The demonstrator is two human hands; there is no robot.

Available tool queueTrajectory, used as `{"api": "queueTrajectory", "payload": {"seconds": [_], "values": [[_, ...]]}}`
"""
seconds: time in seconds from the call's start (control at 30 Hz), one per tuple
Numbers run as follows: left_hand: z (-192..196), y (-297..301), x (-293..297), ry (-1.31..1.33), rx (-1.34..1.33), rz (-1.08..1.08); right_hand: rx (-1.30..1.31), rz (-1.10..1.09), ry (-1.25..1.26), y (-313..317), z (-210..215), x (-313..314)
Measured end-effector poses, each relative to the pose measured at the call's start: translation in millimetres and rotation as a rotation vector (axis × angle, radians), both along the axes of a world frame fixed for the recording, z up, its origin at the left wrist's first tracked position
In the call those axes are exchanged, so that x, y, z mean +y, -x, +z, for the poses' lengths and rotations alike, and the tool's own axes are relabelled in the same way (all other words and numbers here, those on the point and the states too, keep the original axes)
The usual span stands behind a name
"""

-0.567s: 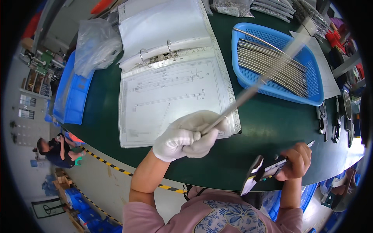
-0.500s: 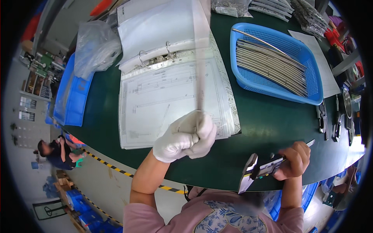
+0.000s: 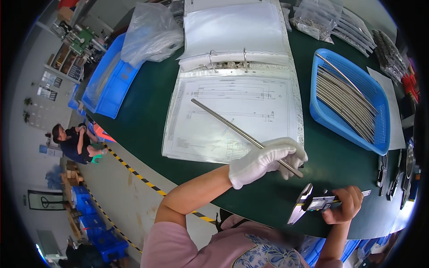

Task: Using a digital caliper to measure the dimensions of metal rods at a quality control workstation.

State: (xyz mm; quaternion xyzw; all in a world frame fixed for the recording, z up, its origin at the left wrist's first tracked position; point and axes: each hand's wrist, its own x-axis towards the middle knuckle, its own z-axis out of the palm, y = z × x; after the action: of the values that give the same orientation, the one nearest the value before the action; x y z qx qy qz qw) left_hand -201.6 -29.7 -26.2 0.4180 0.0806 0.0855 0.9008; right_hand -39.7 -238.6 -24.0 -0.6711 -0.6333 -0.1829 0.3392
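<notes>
My left hand [image 3: 268, 161], in a white glove, is closed around a thin metal rod [image 3: 227, 123]. The rod slants over the drawing page of an open ring binder [image 3: 174, 129], its lower right end sticking out past my fingers. My bare right hand [image 3: 345, 204] grips a digital caliper [image 3: 318, 204] near the table's front edge. The caliper's jaws point toward my body, a short way below the rod's near end and apart from it. Whether a gap stands between the jaws is hard to see.
A blue mesh basket [image 3: 318, 117] of similar rods stands at the right. At the left is a blue bin [image 3: 111, 105] beside a clear plastic bag [image 3: 152, 35]. Bagged parts [image 3: 313, 27] lie at the back. More measuring tools [image 3: 382, 172] rest at the right edge. A person [image 3: 73, 140] sits far left.
The rod has swung from upright to a slant over the binder, and my left hand has moved right. My right hand still holds the caliper. The whole view has shifted.
</notes>
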Motion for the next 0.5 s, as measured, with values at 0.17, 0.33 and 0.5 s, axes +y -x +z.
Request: {"api": "queueTrajectory", "payload": {"seconds": [0.17, 0.33, 0.5], "values": [[8, 4, 1, -0.156, 0.107, -0.217, 0.009, 0.004, 0.051, 0, -2, -2], [7, -3, -6, -0.070, 0.077, -0.113, 0.006, 0.015, 0.151, -3, 3, -6], [10, 6, 5, -0.023, 0.119, 0.031, 0.024, 0.081, 0.194, -8, 4, 12]]}}
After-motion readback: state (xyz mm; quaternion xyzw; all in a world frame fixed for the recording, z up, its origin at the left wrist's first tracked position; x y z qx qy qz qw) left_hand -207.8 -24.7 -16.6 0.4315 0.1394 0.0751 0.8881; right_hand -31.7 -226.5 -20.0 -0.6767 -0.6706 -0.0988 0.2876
